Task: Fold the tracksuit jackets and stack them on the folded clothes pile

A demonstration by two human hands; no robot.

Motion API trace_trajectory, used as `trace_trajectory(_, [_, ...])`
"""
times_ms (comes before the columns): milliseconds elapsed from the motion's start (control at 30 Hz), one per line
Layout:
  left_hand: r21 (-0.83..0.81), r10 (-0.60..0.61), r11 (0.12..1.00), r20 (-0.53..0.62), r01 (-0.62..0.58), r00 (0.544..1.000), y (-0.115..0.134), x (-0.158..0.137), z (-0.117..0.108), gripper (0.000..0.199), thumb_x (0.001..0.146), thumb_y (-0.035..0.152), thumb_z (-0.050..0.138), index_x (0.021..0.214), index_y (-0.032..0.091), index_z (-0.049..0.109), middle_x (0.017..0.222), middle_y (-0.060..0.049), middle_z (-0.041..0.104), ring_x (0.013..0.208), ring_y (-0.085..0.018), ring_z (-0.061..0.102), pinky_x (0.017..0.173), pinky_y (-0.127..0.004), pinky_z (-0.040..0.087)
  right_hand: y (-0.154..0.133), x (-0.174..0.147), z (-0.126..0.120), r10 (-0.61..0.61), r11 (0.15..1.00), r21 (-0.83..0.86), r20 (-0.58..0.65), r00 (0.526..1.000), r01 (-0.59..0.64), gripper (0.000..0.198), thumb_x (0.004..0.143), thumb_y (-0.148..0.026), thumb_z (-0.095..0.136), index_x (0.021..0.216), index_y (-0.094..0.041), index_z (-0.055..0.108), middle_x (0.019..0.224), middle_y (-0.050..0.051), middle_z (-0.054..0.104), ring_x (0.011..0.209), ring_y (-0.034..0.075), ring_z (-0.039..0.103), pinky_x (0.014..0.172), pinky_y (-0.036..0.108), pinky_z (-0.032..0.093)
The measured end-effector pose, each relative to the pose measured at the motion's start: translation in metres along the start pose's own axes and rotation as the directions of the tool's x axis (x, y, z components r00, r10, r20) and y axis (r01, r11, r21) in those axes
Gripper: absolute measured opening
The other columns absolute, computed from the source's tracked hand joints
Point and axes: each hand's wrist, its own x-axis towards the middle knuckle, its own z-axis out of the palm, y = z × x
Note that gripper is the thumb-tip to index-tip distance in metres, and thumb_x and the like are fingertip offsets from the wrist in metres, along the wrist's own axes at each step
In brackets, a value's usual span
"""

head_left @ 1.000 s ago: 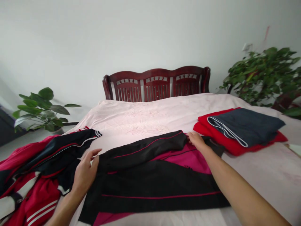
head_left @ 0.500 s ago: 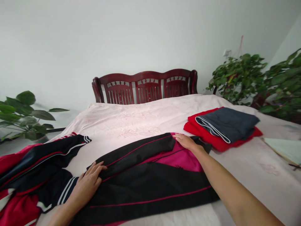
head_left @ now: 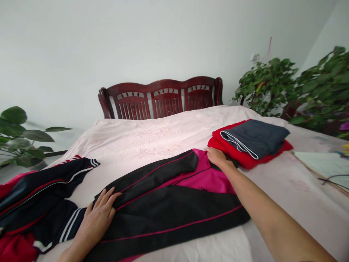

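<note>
Black and magenta cloth, one long-sleeved garment point(head_left: 174, 209): spread beneath and between the two hands on a pale pink sheet point(head_left: 131, 140), magenta piping running along the black sleeves.

Left hand point(head_left: 101, 209): palm down on the garment's black cloth at its left end, fingers extended and slightly parted, resting on the fabric rather than closed round it.

Right hand point(head_left: 216, 157): fingertips on the magenta cloth at the garment's far edge, fingers together and a little bent; thumb hidden, so whether the cloth is pinched I cannot tell.

Navy jacket point(head_left: 43, 189), white-striped cuffs: rumpled, to the left of the left hand, one cuff just beside that wrist. Red cloth point(head_left: 17, 247) lies beneath it.

Slate-blue folded garment point(head_left: 259, 136), white-edged: just beyond and to the right of the right hand, atop red folded cloth point(head_left: 248, 163).

Pale flat item point(head_left: 319, 163), with a dark cord point(head_left: 332, 180): farther right of the right hand.

Dark red wooden backrest point(head_left: 166, 96), slatted: well beyond both hands, against a white wall point(head_left: 136, 36).

Leafy plants: one point(head_left: 27, 138) past the navy jacket, more point(head_left: 269, 83) past the folded pile.
</note>
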Motion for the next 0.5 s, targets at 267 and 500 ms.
trace_trajectory(267, [0.016,0.023,1.000,-0.042,-0.022,0.999,0.004,0.000,0.003,0.051,0.091,0.021,0.037,0.139,0.029,0.056,0.157,-0.006,0.038,0.149,-0.030,0.023,0.113,-0.053,0.030,-0.081,-0.052,0.033,-0.376,0.927,-0.016,-0.034,0.926,0.375,0.060,0.099,-0.048,0.032,0.153,-0.023,0.033,0.159,0.002,0.032,0.149,0.019,0.019,0.122,0.036,0.010])
trace_trajectory(500, [-0.242,0.034,0.969,-0.080,-0.053,0.996,-0.003,0.000,0.003,0.046,0.092,0.027,0.041,0.134,0.033,0.060,0.155,-0.003,0.042,0.148,-0.030,0.026,0.116,-0.055,0.025,-0.050,-0.047,0.050,-0.159,0.983,-0.066,0.148,0.976,0.170,0.064,0.099,-0.049,0.028,0.155,-0.018,0.027,0.163,0.007,0.020,0.151,0.024,0.011,0.121,0.049,0.008])
